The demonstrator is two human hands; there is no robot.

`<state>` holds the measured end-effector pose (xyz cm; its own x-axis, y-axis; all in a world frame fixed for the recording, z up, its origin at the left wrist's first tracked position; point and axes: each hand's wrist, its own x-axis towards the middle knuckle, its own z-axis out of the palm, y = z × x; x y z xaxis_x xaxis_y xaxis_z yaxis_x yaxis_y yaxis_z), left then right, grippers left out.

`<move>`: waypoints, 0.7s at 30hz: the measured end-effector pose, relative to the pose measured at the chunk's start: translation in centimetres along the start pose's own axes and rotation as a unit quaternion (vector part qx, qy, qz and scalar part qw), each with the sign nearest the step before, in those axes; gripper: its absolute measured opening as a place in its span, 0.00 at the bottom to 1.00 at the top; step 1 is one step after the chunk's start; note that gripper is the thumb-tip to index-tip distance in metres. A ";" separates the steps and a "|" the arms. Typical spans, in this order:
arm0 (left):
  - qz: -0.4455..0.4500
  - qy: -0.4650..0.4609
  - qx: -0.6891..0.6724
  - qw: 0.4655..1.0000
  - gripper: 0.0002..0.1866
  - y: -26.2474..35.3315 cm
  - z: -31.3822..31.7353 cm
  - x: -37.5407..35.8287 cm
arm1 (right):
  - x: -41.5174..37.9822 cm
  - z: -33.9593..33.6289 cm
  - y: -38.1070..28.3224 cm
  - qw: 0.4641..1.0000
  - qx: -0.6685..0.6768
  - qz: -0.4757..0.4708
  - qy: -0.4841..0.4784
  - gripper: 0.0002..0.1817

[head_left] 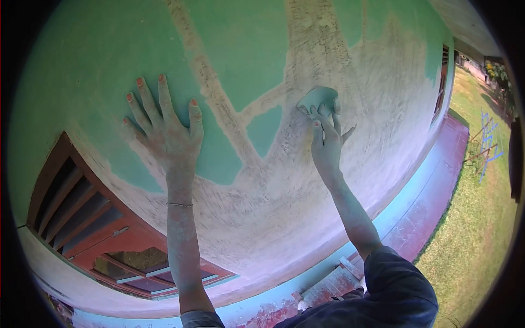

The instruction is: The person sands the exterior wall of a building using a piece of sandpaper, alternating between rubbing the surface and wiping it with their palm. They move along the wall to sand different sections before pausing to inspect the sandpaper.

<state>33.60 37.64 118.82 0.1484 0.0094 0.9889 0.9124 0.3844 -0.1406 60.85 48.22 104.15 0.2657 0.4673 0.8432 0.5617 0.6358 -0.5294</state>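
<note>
My left hand [169, 136] lies flat with its fingers spread against the green painted part of the wall [240, 49]. A thin bracelet circles that wrist. To the right, my right hand [328, 142] presses a dusty, blue-green piece of sandpaper [320, 98] against a scraped, pale grey stretch of the wall. The sheet looks curved, and its working face is hidden against the surface. Pale bare strips run between the remaining green patches. Dust coats both hands and forearms.
A red-brown window frame [126, 243] with slats is at lower left, close to my left forearm. Below me are wooden planks [333, 284]. A walkway [415, 180] follows the wall's foot, with grass [465, 235] and a blue rack [486, 147] beyond. Another window [441, 85] is farther right.
</note>
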 end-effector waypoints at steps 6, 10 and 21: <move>-0.004 -0.005 -0.022 1.000 0.37 0.0 0.1 -0.2 | -8.0 -7.4 3.7 0.864 0.313 0.268 -0.290 0.22; -0.001 -0.063 -0.064 0.996 0.38 0.7 -0.5 -2.9 | -10.7 -11.7 3.8 0.800 0.399 0.297 -0.336 0.22; -0.522 -0.445 -0.728 -0.021 0.34 13.0 -17.0 -34.2 | -20.8 -13.8 3.7 0.598 0.531 0.438 -0.412 0.13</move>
<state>46.85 26.66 82.38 0.3365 0.9417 0.0011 -0.6462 0.2301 0.7276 68.26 32.36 85.95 -0.6280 0.7720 0.0985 -0.4390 -0.2469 -0.8639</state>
